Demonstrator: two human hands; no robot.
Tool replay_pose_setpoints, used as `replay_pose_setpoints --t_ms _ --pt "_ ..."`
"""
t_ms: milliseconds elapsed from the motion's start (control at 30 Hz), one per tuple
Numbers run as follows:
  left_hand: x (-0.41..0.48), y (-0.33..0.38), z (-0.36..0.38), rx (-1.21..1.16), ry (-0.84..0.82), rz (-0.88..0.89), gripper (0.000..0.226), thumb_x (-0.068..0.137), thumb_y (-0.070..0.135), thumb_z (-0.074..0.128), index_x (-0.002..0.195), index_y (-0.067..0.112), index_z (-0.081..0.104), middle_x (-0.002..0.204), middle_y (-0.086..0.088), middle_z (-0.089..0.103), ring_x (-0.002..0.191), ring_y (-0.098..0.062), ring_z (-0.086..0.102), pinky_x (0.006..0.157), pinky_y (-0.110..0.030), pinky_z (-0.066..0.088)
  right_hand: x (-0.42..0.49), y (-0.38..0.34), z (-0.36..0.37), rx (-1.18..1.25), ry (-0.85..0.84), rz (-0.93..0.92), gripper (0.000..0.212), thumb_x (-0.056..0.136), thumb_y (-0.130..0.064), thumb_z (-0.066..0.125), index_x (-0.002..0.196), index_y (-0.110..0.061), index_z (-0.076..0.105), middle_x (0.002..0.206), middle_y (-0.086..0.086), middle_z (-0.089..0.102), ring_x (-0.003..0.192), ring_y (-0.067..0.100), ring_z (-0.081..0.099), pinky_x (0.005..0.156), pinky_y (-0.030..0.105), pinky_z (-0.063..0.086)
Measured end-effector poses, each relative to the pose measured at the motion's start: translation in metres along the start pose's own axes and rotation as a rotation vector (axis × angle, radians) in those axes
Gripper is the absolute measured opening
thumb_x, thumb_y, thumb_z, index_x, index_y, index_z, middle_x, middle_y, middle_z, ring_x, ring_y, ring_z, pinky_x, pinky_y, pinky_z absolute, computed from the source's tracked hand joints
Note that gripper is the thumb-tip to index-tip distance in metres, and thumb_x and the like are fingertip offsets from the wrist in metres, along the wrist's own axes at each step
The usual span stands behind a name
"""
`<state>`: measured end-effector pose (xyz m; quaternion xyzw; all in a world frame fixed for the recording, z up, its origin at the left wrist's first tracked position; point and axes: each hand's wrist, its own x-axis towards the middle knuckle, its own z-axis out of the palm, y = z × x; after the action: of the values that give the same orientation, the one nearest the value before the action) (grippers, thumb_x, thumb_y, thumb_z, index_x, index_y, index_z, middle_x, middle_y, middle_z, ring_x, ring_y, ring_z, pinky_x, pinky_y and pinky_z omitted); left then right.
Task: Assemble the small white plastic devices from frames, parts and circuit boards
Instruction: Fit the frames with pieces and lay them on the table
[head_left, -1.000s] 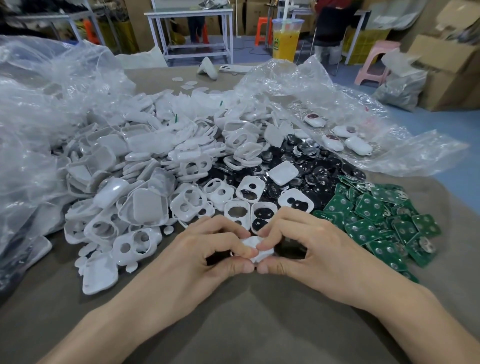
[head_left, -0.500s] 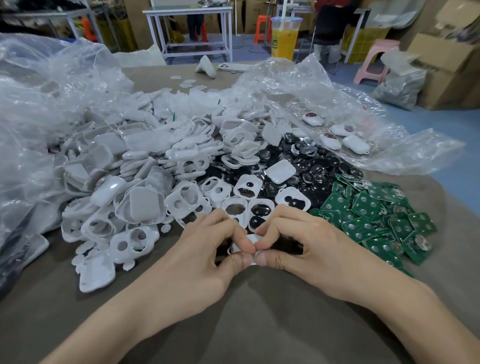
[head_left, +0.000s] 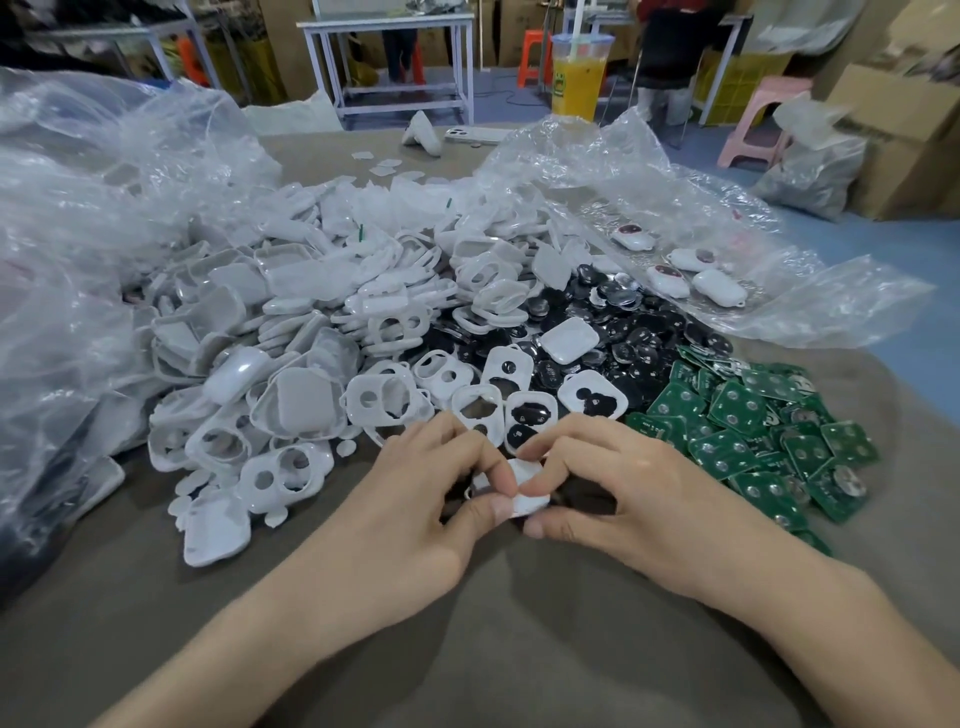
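Your left hand (head_left: 415, 504) and right hand (head_left: 641, 493) are still pinching the white device (head_left: 532, 503) over the worktop (head_left: 493, 634). Your thumbs are parting now, baring more of it than before.

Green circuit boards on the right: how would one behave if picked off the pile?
The green circuit boards look like thin flat squares: probably stiff, light, unlikely to roll. They lie loosely overlapped and tilted, so pulling one would likely shift its neighbours. Their glossy faces may be a bit slippery; an edge pinch seems safer.
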<state>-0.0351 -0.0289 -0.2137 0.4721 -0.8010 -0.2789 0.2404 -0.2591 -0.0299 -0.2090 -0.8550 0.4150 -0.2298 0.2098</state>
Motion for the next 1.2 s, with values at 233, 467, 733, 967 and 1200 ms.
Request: replay_pose_setpoints --t_ms 233,467,733,967,1200 --pt "-0.005 -0.008 -0.003 0.040 0.053 0.134 0.024 0.090 0.056 0.057 0.112 0.046 0.056 0.115 0.024 0.057 0.114 -0.008 0.055 0.092 -0.019 0.041 0.000 -0.001 0.000 -0.011 0.097 0.004 0.027 0.096 -0.047 0.056 0.103 -0.023 0.066 0.110 -0.013 0.068 0.098 0.004 0.065 0.083 0.028 0.051" --pt "0.003 -0.010 0.000 0.082 0.199 0.122 0.016 0.090 0.045 0.064 0.105 0.044 0.059 0.101 0.028 0.060 0.096 0.002 0.059 0.080 -0.015 0.043 0.005 0.000 0.004 -0.001 0.161 0.036 0.033 0.090 -0.054 0.058 0.103 -0.026 0.069 0.097 -0.019 0.069 0.087 0.000 0.063 0.077 0.017 0.047" --pt "0.003 -0.009 0.000 0.104 0.234 0.188 0.014 0.091 0.037 0.067 0.105 0.033 0.067 0.109 0.025 0.063 0.098 0.004 0.061 0.083 -0.016 0.046 0.010 0.004 0.007 0.006 0.215 0.038 0.009 0.085 -0.019 0.080 0.090 -0.017 0.073 0.087 -0.041 0.055 0.076 -0.016 0.053 0.072 0.003 0.038" --pt "0.005 -0.008 0.004 0.169 0.311 0.229 0.011 0.089 0.030 0.070 0.097 0.023 0.071 0.107 0.020 0.062 0.087 -0.001 0.060 0.078 -0.018 0.047 0.010 0.007 0.008 0.016 0.222 0.028 0.009 0.085 -0.012 0.079 0.087 -0.018 0.073 0.084 -0.043 0.055 0.073 -0.013 0.055 0.069 0.005 0.041" --pt "0.005 -0.006 0.005 0.218 0.334 0.255 0.012 0.089 0.027 0.071 0.094 0.017 0.072 0.095 0.016 0.068 0.084 -0.009 0.062 0.077 -0.021 0.047 0.009 0.003 0.009 0.002 0.241 0.039 0.012 0.086 -0.012 0.077 0.090 -0.022 0.072 0.086 -0.019 0.071 0.074 -0.005 0.059 0.067 0.008 0.040"
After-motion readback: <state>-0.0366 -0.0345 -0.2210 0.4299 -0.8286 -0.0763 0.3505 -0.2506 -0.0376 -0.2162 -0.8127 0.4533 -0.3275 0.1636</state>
